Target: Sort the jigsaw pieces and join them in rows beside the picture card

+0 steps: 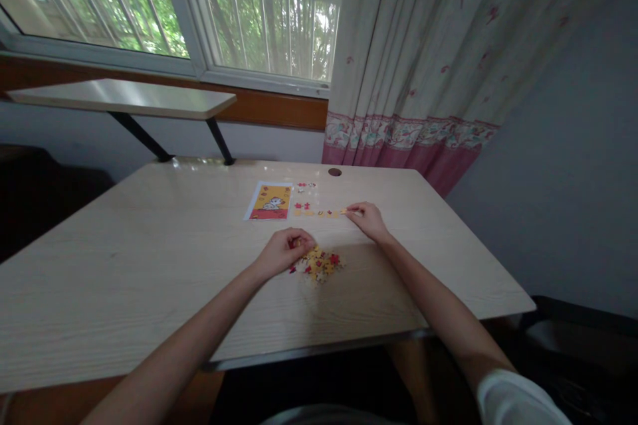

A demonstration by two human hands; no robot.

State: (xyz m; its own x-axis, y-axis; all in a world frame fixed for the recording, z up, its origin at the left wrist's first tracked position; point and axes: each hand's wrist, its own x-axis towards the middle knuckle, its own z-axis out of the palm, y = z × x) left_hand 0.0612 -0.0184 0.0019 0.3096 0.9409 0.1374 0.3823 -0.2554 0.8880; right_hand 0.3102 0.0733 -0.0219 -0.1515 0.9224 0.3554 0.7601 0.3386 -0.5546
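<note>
A heap of small jigsaw pieces in yellow, red and white lies on the desk in front of me. At its upper left edge rests my left hand, fingers curled together against the pieces; what they pinch, if anything, is hidden. Farther off, my right hand pinches a yellow puzzle piece at the right end of a row of yellow pieces. Red pieces sit just above that row, and a few more pieces lie farther back. Left of them is a picture sheet showing a white bird-like figure on yellow and red.
The pale wooden desk has a round cable hole near its back edge. A raised shelf on black supports stands at the back left. Behind are a barred window and a floral curtain. A dark chair is at the right.
</note>
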